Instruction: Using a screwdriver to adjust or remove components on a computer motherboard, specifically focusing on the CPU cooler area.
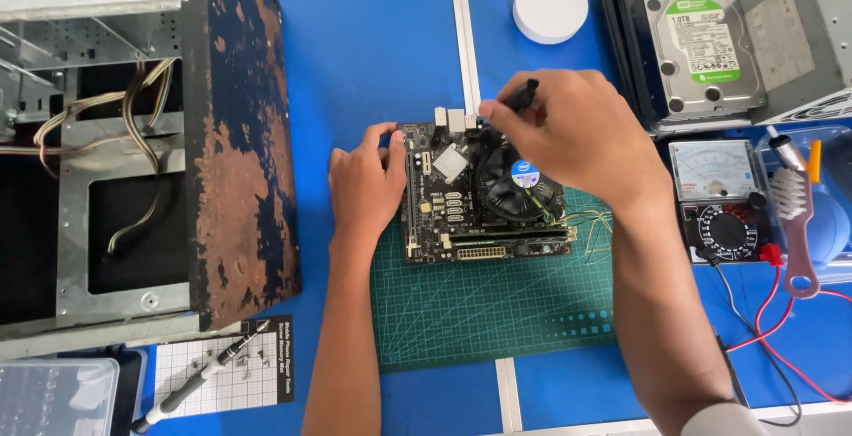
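In the middle of the frame a circuit board point(484, 192) with a round black fan point(517, 189) lies on a green cutting mat point(497, 312) on the blue surface point(364, 46). The left hand point(366, 186) rests against the board's left edge, fingers curled together over it, while the right hand point(568, 134) pinches a thin black tool point(524, 94), probably a screwdriver, over the board's upper edge. A rusty computer case point(240, 134) stands at the left of the frame, a hard drive point(701, 46) lies at the upper right, and a dial meter point(723, 201) sits right of the board.
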